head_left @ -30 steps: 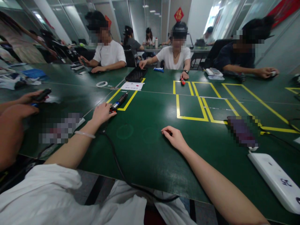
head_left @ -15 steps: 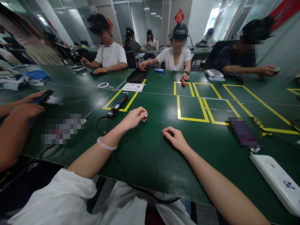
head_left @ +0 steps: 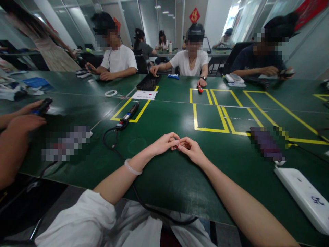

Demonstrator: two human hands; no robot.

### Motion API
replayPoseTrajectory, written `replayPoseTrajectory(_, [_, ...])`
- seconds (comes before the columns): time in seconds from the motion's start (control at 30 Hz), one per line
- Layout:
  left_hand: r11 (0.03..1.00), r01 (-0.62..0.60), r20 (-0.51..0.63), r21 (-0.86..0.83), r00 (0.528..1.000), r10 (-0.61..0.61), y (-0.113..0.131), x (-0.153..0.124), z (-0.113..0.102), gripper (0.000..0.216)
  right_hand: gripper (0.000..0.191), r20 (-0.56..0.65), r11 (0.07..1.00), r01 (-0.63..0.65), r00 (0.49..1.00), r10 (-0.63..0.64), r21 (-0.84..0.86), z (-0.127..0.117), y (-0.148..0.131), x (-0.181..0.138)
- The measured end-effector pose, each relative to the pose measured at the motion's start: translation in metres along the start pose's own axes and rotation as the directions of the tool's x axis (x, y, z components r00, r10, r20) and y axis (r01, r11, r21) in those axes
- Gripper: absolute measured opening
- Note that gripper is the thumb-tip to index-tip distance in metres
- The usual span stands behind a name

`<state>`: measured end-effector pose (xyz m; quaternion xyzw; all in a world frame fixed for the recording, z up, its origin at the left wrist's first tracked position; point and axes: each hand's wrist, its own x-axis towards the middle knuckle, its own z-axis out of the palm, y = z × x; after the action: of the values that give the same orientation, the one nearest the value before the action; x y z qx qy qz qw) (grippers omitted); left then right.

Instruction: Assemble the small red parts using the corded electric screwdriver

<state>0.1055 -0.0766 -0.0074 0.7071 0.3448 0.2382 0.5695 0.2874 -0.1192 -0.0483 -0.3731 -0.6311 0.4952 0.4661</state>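
Note:
My left hand (head_left: 164, 143) and my right hand (head_left: 191, 150) meet fingertip to fingertip over the green table (head_left: 164, 171), both pinched. A tiny red thing (head_left: 176, 146) shows between the fingertips; I cannot make out what it is. A corded tool with a blue and black barrel (head_left: 129, 115) lies to the upper left of my left hand on the yellow tape line. Its black cable (head_left: 113, 144) loops back toward the table edge. A pale bangle sits on my left wrist.
Yellow tape rectangles (head_left: 209, 116) mark the table ahead. A white power strip (head_left: 303, 197) lies at the right. A black tray (head_left: 149, 82) and a white paper (head_left: 144, 95) are farther off. A neighbour's hands (head_left: 25, 116) hold a dark device at the left. Several people sit across.
My left hand let go of the corded tool and swung right across the table until its fingertips met my right hand, which stayed almost still.

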Motion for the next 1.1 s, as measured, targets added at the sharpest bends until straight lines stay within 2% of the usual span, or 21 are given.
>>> replayPoseTrajectory(0.13, [0.996, 0.019, -0.014, -0.089, 1.000, -0.020, -0.010, 0.003, 0.000, 0.034, 0.026, -0.024, 0.999, 0.019, 1.000, -0.018, 0.035, 0.000, 0.001, 0.000])
replayPoseTrajectory(0.33, [0.987, 0.060, 0.026, -0.150, 0.998, -0.057, -0.019, 0.006, -0.004, 0.040, 0.025, -0.087, 0.998, 0.030, 0.996, -0.026, 0.048, -0.001, 0.006, 0.002])
replayPoseTrajectory(0.9, [0.992, 0.033, 0.082, -0.124, 0.996, -0.023, -0.017, 0.003, -0.006, 0.031, 0.030, -0.094, 0.999, 0.009, 0.996, -0.005, 0.050, 0.001, 0.005, 0.002])
replayPoseTrajectory(1.1, [0.988, 0.032, 0.087, -0.150, 0.996, -0.019, -0.017, 0.001, -0.005, 0.030, 0.028, -0.124, 0.995, -0.038, 0.991, 0.049, 0.089, 0.000, 0.005, 0.002])
